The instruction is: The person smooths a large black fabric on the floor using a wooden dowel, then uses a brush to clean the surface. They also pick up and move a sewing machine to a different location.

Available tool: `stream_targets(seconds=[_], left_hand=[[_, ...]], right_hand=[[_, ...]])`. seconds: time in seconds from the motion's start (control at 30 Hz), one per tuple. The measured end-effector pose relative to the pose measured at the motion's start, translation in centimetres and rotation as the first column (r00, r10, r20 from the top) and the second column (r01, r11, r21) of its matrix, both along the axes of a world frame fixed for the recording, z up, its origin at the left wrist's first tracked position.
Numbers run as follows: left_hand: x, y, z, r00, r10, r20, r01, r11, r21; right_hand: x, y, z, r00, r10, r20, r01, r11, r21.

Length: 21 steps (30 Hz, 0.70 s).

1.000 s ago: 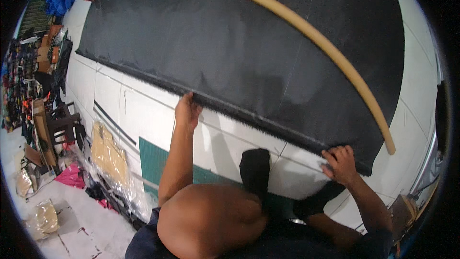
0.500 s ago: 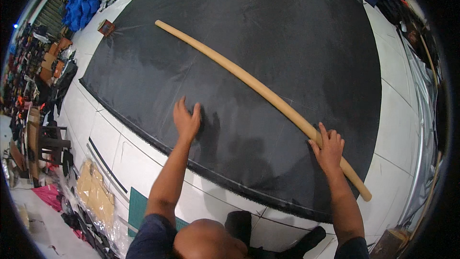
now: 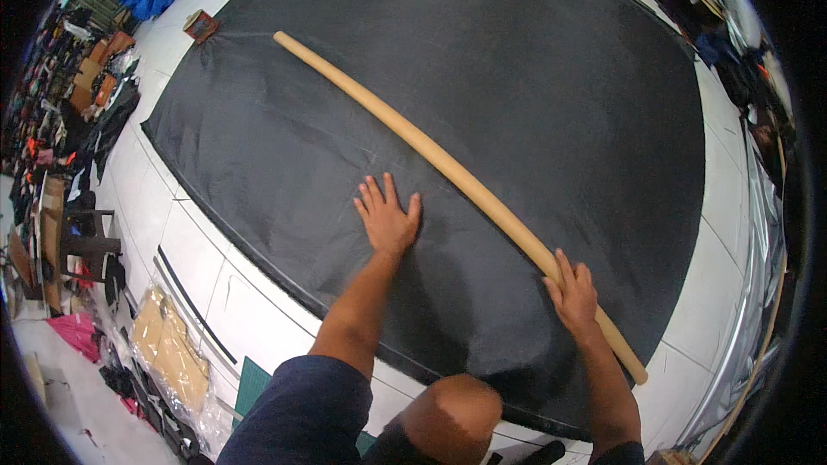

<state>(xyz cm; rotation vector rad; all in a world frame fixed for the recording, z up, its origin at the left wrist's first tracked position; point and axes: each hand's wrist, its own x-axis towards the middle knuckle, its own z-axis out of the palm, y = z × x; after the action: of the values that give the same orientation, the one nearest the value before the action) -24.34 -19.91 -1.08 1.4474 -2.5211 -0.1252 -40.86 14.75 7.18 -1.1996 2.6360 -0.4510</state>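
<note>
we see a broad black sheet (image 3: 560, 103) spread over the white tiled floor (image 3: 719, 271), mostly flat, with shallow creases and a sheen toward its near edge. across it we find a long tan tube (image 3: 457, 174), lying slantwise: its far end sits inside the sheet's left edge, its near end reaches the right edge.

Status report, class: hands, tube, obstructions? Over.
Left hand open on black sheet. Right hand on tan tube. Reddish block at sheet's left edge, clear of tube.
</note>
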Motion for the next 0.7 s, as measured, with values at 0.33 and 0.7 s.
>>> stream_targets(seconds=[0.33, 0.7], left_hand=[[-0.1, -1.1, 1.8, 0.999, 0.011, -0.050, -0.006, 0.994, 0.111], [-0.6, -2.0, 2.6, 0.999, 0.031, 0.016, -0.035, 0.949, 0.312]], right_hand=[[2.2, -27.7, -1.5, 0.968, 0.218, -0.123, -0.230, 0.969, -0.094], [-0.9, -39.5, -2.4, 0.931, 0.319, -0.178, -0.331, 0.943, -0.040]])
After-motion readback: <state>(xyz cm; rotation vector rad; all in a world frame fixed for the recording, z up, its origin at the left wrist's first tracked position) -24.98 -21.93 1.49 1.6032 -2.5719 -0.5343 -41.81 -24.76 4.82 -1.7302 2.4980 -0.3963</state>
